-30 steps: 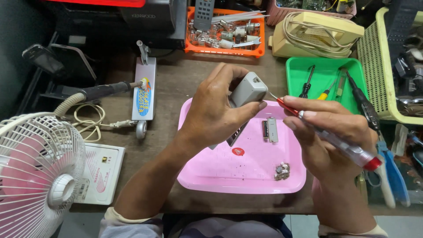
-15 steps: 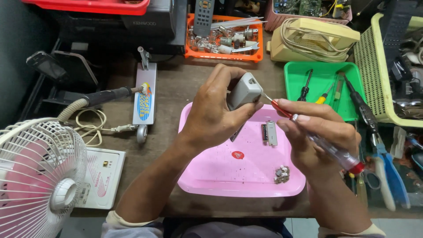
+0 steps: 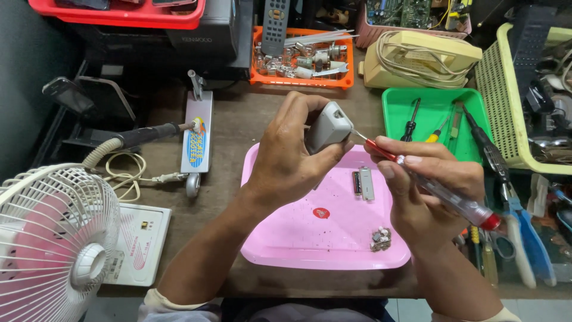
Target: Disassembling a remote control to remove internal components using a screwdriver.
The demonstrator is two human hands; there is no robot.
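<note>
Left hand (image 3: 292,158) wrapped round small grey plastic casing (image 3: 328,126), held above pink tray (image 3: 310,238) — right hand (image 3: 426,185) pinching red-tipped clear-handled screwdriver (image 3: 441,194), tip touching casing's right edge

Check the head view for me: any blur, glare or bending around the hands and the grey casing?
Head view: left hand, grey casing and right hand with the screwdriver are sharp and evenly lit; soft sheen on the pink tray; wide-lens bending at the edges, where the fan looks stretched.
</note>
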